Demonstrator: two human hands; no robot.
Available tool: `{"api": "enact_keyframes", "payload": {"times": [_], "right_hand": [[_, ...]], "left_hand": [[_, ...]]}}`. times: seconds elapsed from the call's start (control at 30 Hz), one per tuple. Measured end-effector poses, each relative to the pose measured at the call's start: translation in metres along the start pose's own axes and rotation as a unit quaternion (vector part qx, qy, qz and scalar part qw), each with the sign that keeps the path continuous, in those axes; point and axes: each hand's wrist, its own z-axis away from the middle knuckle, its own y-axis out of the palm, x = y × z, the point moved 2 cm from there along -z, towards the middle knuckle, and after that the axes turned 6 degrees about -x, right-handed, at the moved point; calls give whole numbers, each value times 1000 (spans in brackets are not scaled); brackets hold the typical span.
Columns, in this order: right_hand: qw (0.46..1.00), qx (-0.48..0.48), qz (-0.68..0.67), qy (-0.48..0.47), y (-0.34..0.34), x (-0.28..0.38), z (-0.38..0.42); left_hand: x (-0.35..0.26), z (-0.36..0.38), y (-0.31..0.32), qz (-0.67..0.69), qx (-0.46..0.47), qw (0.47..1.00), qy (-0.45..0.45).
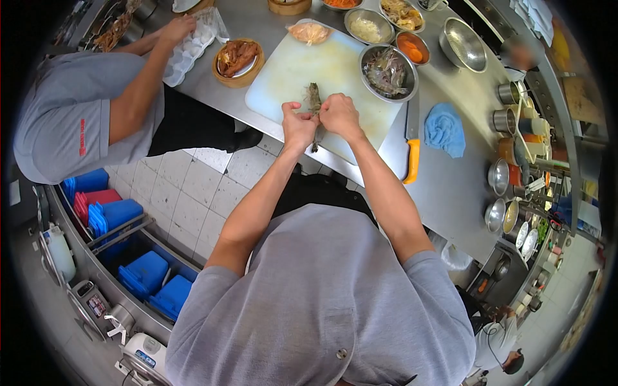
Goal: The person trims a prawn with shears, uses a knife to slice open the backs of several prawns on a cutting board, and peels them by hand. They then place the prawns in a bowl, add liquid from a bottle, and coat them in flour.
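Observation:
Over the near edge of a white cutting board (277, 87), both my hands grip one raw shrimp (314, 96). My left hand (299, 126) pinches it from the left, its thumb raised along the body. My right hand (339, 116) is closed on it from the right, knuckles up. One end of the shrimp points away from me over the board; the other hangs below my fingers near the table edge. A metal bowl of raw shrimp (388, 72) sits at the board's right side. On the board's far edge lies a plastic bag with pale orange contents (309, 32).
Right of the board lie a yellow-handled knife (412, 151) and a blue cloth (444, 130). A bamboo steamer with cooked meat (238, 59) stands left. Farther back are bowls of sliced carrot (412, 47) and pale shreds (368, 27), and a colander (463, 44). At left, a co-worker's hand (179, 29) touches an egg tray (190, 50).

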Motion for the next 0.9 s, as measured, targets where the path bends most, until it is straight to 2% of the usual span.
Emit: {"api": "enact_keyframes", "payload": {"times": [0.13, 0.53, 0.7, 0.9], "right_hand": [[998, -32, 3, -56, 6, -7, 8], [989, -48, -132, -55, 5, -39, 22], [978, -34, -205, -25, -3, -36, 25], [964, -15, -266, 1, -22, -42, 49]], "left_hand": [[-3, 1, 0, 9, 1, 1000, -3], [-7, 8, -1, 18, -2, 1000, -9], [-2, 5, 0, 21, -14, 1000, -3], [4, -13, 3, 132, -15, 989, -67]]}}
